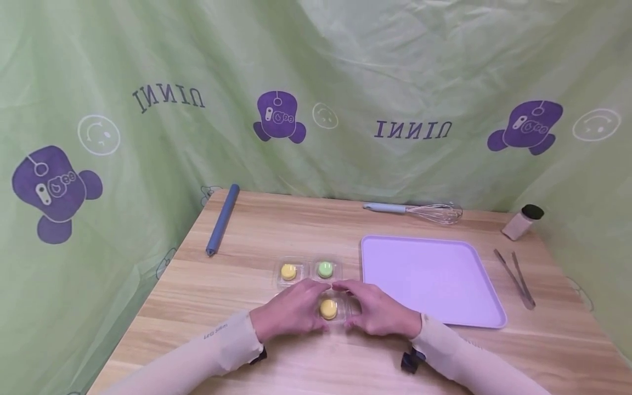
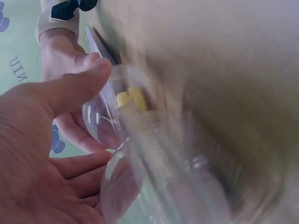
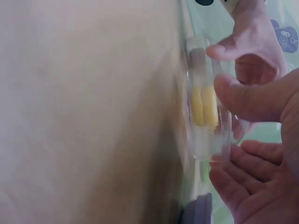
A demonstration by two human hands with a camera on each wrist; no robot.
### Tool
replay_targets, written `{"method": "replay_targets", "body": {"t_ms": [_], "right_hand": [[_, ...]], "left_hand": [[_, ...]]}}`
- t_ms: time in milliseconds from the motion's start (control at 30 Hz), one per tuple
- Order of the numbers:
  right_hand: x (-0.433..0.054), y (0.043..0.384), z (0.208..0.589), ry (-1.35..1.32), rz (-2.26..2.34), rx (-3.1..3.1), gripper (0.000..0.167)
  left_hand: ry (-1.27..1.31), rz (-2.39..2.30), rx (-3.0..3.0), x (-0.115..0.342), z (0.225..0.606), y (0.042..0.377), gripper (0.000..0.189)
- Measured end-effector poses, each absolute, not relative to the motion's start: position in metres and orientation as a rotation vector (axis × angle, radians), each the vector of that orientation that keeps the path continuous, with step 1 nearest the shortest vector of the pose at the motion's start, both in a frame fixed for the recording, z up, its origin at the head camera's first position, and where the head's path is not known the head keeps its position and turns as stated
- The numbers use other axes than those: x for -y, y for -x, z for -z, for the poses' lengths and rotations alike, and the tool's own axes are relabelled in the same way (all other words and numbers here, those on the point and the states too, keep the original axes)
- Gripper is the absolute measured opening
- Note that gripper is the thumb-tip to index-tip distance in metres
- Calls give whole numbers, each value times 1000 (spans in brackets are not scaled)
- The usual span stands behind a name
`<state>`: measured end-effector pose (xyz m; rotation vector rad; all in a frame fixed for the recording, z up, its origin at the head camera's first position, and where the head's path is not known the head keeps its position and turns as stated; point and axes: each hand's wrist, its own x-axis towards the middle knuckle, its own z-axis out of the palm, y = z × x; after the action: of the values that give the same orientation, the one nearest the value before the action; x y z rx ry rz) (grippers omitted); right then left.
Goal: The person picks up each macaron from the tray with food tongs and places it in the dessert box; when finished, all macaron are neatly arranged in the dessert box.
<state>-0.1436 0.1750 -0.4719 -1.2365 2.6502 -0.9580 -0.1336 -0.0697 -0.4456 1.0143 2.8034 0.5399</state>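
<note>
A small clear plastic box [image 1: 343, 315] with a yellow macaron [image 1: 328, 309] inside sits between both hands near the front of the table. My left hand [image 1: 291, 310] grips its left side, and my right hand [image 1: 382, 311] grips the right side, thumbs nearest me and fingers curved around the far edge. In the right wrist view the yellow macaron [image 3: 204, 106] shows edge-on through the clear wall. Just beyond the fingers are two more clear boxes, one holding a yellow macaron [image 1: 288, 271], the other a green macaron [image 1: 325, 269].
A purple tray [image 1: 419, 280] lies right of the boxes, with metal tongs [image 1: 518, 280] beyond it. Toward the back are a whisk [image 1: 415, 211] and a dark-lidded jar [image 1: 522, 222]. A blue stick-like roll [image 1: 223, 220] lies at the left. Green curtain [image 1: 316, 55] hangs behind the table.
</note>
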Motion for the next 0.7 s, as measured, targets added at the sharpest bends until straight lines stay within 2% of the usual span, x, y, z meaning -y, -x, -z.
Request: {"method": "replay_targets", "body": {"t_ms": [200, 700], "right_hand": [[-170, 133, 476, 1130, 997, -2722, 81], [-167, 127, 482, 1176, 997, -2817, 79]], "left_hand": [[-978, -587, -2828, 72, 450, 129, 82], [-1030, -462, -2859, 75, 450, 129, 69]]}}
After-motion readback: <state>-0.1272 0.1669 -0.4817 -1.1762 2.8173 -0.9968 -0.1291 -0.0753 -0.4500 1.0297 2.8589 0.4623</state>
